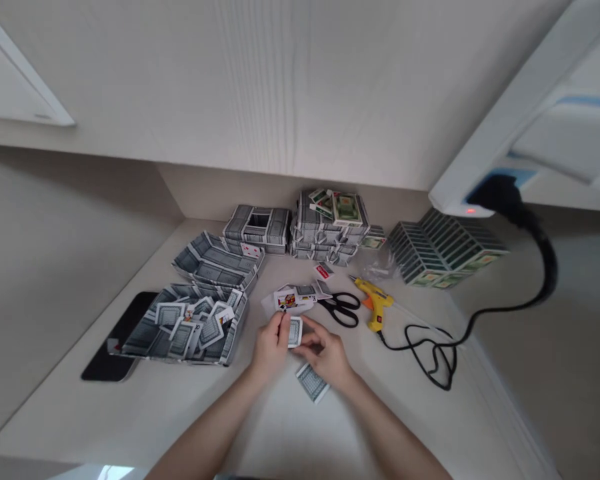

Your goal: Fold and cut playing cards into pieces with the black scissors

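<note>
head view: left hand (270, 348) and right hand (329, 358) both pinch one small folded card (295, 331) in closed fingertip grip just above the bench (280, 427), near scissors (341, 308) and glue gun (375, 308); tray (231, 343) full of folded pieces and finished card boxes (257, 228) suggest work well along, flat card (313, 385) not yet folded.

The left hand (270, 350) and right hand (329, 358) meet on a small card (295, 331), in the middle of the frame. A tray (141, 340) with cards (196, 327) in it sits to their left. Scissors (341, 308) lie behind, a glue gun (375, 303) right of those.
</note>
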Demonstrator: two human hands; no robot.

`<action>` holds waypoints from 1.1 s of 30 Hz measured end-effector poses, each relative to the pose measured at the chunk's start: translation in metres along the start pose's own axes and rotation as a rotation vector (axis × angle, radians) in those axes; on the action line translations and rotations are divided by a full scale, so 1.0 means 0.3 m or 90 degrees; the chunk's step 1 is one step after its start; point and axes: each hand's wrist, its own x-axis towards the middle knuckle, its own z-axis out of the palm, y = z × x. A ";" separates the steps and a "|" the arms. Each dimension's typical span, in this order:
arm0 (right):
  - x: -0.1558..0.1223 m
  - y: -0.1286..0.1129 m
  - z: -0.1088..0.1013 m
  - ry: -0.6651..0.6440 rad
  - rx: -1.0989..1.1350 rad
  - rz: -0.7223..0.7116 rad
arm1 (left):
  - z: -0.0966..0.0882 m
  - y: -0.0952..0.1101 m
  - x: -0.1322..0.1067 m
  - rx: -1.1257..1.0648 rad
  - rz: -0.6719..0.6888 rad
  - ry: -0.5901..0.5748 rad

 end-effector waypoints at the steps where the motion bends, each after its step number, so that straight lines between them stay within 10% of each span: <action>1: -0.002 -0.003 0.003 -0.002 0.008 0.010 | -0.003 0.003 -0.001 -0.008 -0.011 0.003; 20: 0.014 0.041 -0.014 -0.017 -0.029 -0.063 | 0.028 0.001 0.023 -0.039 0.058 0.042; 27: 0.060 0.070 -0.028 -0.019 0.000 -0.063 | 0.004 -0.004 0.050 -0.109 0.044 -0.117; 33: 0.052 0.051 -0.016 -0.022 -0.029 -0.066 | 0.009 -0.022 0.064 -0.036 0.081 -0.050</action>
